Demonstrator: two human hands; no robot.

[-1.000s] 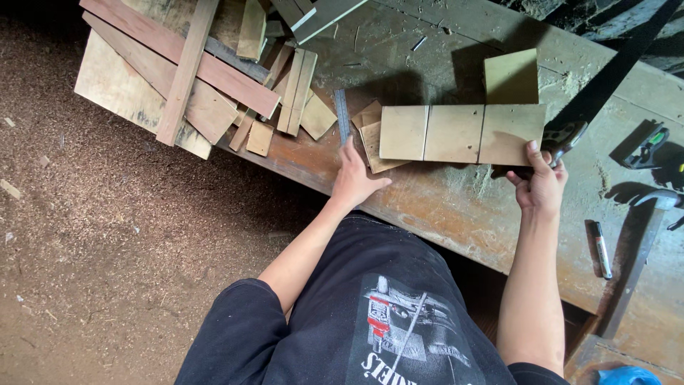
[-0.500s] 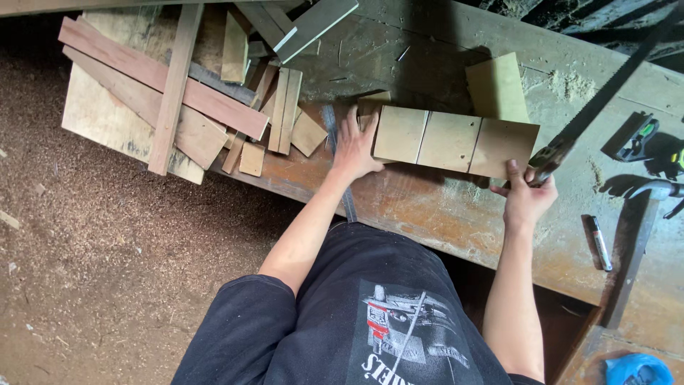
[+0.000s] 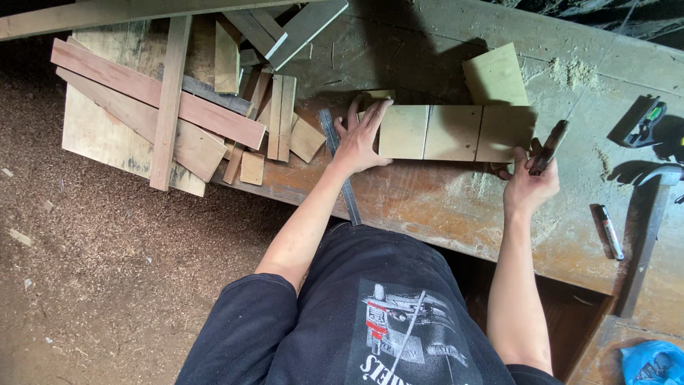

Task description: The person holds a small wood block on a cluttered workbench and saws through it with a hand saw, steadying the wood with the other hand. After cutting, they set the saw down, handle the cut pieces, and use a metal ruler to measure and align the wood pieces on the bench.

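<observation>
The left hand [image 3: 362, 139] lies flat, fingers spread, on the left end of the board [image 3: 456, 132] — which rests across the middle of the workbench [image 3: 442, 207]. The right hand [image 3: 531, 182] is closed around a saw handle [image 3: 548, 146] at the board's right end.

We find bare worn wooden bench [image 3: 442, 207] open before the row of three pale wood blocks [image 3: 452, 132], heaped offcut wood strips [image 3: 178, 114] crowding our left, hammer [image 3: 645, 235] and black marker [image 3: 610, 232] hemming our right.
</observation>
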